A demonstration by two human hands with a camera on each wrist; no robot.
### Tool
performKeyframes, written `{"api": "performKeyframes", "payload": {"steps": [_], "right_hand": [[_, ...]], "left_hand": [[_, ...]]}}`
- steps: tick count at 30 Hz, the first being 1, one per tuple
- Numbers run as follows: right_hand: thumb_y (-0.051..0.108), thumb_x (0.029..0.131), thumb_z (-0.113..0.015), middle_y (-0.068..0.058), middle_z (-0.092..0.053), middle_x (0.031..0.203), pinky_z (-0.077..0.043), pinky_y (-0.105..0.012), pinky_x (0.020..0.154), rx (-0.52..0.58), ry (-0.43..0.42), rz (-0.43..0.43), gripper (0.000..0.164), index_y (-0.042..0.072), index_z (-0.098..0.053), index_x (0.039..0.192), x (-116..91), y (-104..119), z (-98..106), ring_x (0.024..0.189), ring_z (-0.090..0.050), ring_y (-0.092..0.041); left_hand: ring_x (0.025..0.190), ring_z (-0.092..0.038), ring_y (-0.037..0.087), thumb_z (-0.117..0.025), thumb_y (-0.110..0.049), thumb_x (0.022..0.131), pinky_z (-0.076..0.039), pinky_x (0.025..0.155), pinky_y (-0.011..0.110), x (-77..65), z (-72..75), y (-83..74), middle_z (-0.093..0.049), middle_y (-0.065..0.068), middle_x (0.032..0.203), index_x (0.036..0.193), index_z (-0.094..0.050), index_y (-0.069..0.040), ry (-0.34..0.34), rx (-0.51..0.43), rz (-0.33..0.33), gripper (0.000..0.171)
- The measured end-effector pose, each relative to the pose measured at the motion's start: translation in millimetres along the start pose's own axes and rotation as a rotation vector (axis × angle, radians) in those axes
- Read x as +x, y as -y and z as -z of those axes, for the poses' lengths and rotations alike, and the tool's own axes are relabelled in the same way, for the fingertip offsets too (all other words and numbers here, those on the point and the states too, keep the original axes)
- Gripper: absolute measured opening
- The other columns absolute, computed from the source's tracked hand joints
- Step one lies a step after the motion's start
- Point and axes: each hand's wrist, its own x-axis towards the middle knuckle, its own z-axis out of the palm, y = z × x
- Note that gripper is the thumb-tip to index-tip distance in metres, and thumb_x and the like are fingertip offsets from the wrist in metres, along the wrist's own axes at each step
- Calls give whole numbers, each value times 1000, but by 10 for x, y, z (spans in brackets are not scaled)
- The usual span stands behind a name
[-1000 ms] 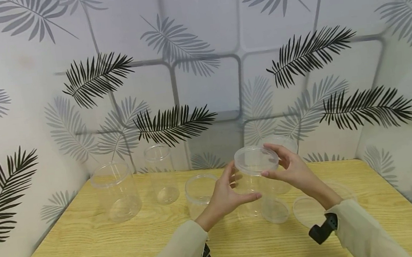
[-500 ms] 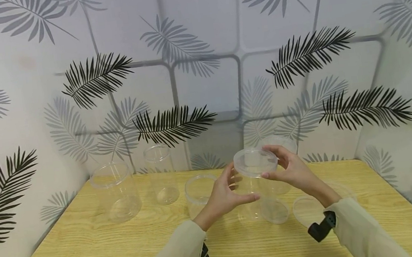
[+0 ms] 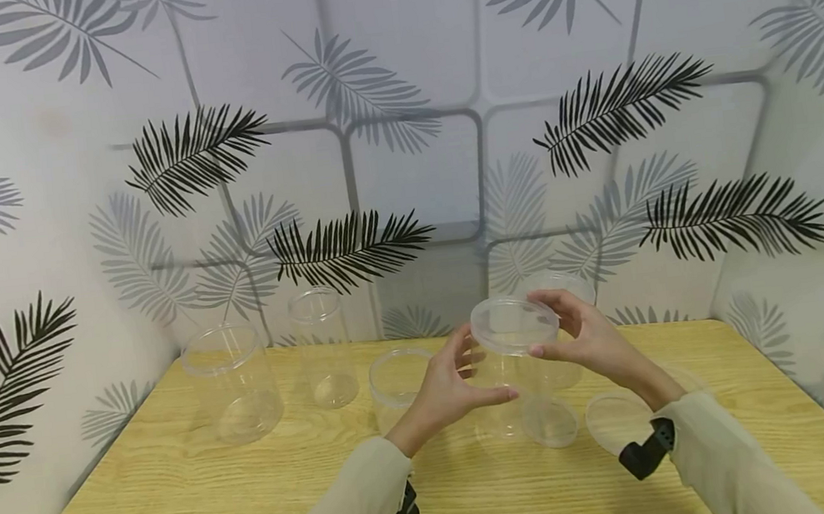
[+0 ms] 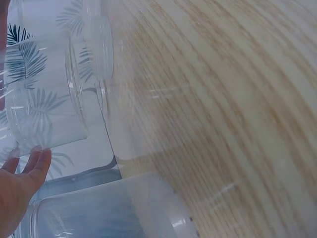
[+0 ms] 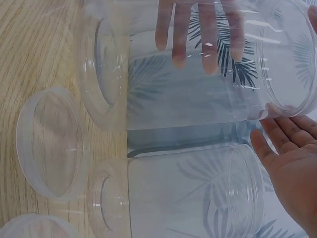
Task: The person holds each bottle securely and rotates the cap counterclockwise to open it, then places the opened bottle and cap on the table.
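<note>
A clear plastic jar [image 3: 498, 394] stands upright in front of me with a round clear lid [image 3: 511, 326] over its mouth. My left hand [image 3: 441, 390] holds the jar's side, fingers behind and thumb in front. In the right wrist view, the left fingers [image 5: 208, 54] show through the clear wall. My right hand [image 3: 593, 347] pinches the lid's right edge between thumb and fingers. The right wrist view has that hand [image 5: 297, 168] right at the lid rim. The left wrist view catches only part of the left hand [image 4: 25, 186] against the jar wall [image 4: 44, 114].
Loose clear lids, one [image 3: 552, 424] by the jar base and another [image 3: 616, 421] near the right wrist, lie on the wooden table [image 3: 204, 505]. A wide jar [image 3: 234, 393], a narrow one [image 3: 324, 350] and a short one [image 3: 400, 375] stand leftward. Another jar [image 3: 574, 288] stands behind my right hand.
The lid and my right hand have dropped very slightly, then shifted a touch to the right. My left hand stays around the jar nearly unmoved.
</note>
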Motion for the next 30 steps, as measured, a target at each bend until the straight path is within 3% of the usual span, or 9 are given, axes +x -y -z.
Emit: {"api": "performKeyframes", "payload": {"steps": [6,9,19,26,30], "right_hand": [[11,82,-68,-15,-37,139,-41,-43,96,-19,13,4,68,8,-31,139,-7,15,-2,123,-43,-32],[13,83,-67,-16,-34,142,-38,-53,96,-24,31,2,71,7,-27,141,-4,26,-3,125,-40,-38],[13,84,-66,-17,-33,142,-43,-45,93,-6,53,-29,73,9,-23,143,-18,30,-18,123,-42,-37],[12,83,-66,-18,-34,141,-43,-44,92,-2,45,-23,71,7,-27,142,-16,34,-19,122,-43,-37],[10,82,-67,-16,-37,139,-43,-36,93,9,41,-10,69,6,-29,140,-16,21,-18,122,-43,-35]], "left_hand": [[119,-49,37,-77,-7,71,-43,97,47,-2,3,1,-44,15,135,143,-28,-16,20,23,-18,88],[120,-47,37,-77,-7,71,-41,98,47,3,4,20,-42,14,136,143,-26,-17,28,16,-24,88],[123,-45,28,-80,-21,70,-38,102,47,63,-84,290,-38,4,138,141,-22,-35,31,-2,17,93],[121,-47,29,-80,-27,69,-40,99,46,40,-94,273,-39,2,137,142,-22,-35,18,18,-6,93],[115,-52,25,-81,-26,67,-45,95,40,54,-83,317,-44,1,134,140,-26,-38,10,37,-10,92]]}}
